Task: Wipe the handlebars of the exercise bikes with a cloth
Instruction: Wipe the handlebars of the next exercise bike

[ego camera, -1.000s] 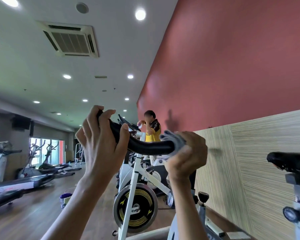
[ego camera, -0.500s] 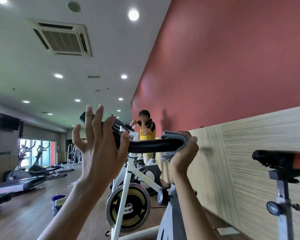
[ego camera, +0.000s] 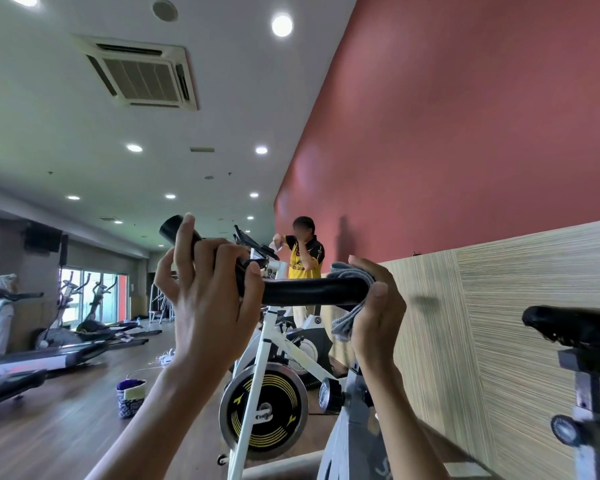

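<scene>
A black padded handlebar [ego camera: 312, 291] of the near exercise bike runs across the middle of the view. My left hand [ego camera: 208, 292] grips its left part, fingers curled over the bar below the upturned end [ego camera: 170, 228]. My right hand [ego camera: 378, 310] holds a grey cloth [ego camera: 350, 271] wrapped round the right end of the bar, thumb in front and fingers over the top. A loose flap of the cloth [ego camera: 343, 325] hangs below the bar.
A white bike with a black-and-yellow flywheel [ego camera: 262, 410] stands just ahead. Behind it a person in a yellow shirt [ego camera: 303, 261] works at another bike. A black saddle [ego camera: 572, 323] is at right by the wood-panel wall. A small bucket [ego camera: 130, 398] and treadmills [ego camera: 32, 358] stand at left.
My right hand with the cloth has slid outward to the right end of the bar. My left hand opened briefly, then closed round the bar again. The view shifted slightly.
</scene>
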Motion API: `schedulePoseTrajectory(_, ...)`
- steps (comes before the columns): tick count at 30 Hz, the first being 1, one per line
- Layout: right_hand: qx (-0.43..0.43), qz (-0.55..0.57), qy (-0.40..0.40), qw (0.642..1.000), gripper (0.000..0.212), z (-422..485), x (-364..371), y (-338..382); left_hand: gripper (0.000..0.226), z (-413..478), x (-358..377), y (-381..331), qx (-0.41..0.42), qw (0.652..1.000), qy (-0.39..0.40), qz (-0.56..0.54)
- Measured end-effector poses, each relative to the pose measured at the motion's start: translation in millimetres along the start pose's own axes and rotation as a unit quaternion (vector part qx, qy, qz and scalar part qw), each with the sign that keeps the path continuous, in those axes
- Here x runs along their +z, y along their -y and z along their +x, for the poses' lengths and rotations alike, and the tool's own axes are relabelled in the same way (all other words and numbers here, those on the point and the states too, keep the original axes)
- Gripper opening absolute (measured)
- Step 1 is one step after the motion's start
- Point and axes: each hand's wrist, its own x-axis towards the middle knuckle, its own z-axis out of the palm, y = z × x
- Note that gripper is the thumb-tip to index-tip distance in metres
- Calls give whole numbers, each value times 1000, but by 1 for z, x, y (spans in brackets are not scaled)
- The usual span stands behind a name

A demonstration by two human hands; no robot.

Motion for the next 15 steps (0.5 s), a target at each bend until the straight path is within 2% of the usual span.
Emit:
schedulePoseTrajectory(3, -55, -25, -11, 998, 66, -2, 5, 9, 25, 0, 1, 0, -7, 1000, 4, -6)
schedulePoseTrajectory(4, -47, -8, -16, 999, 65, 1, 7, 11, 26, 0, 2, 0, -10, 1000, 5, -6)
schedulePoseTrajectory(6, 67, 81, -40, 994, 62, 7, 11, 12, 27, 0, 2, 0, -11, 1000, 6, -4)
schedulePoseTrajectory(8, 225, 199, -47, 953, 69, 15, 10, 9, 29, -1, 2, 1, -13, 1000, 6, -8)
schedulePoseTrajectory(9, 260, 232, -51, 936, 75, 16, 9, 7, 28, -1, 1, 0, -15, 1000, 7, -13)
schedulePoseTrajectory(11, 246, 231, -73, 939, 83, 13, 13, 10, 27, -2, 2, -1, -18, 1000, 4, -23)
schedulePoseTrajectory(15, 145, 209, -124, 959, 74, 5, 28, 23, 28, -4, 4, 0, -9, 999, -10, -30)
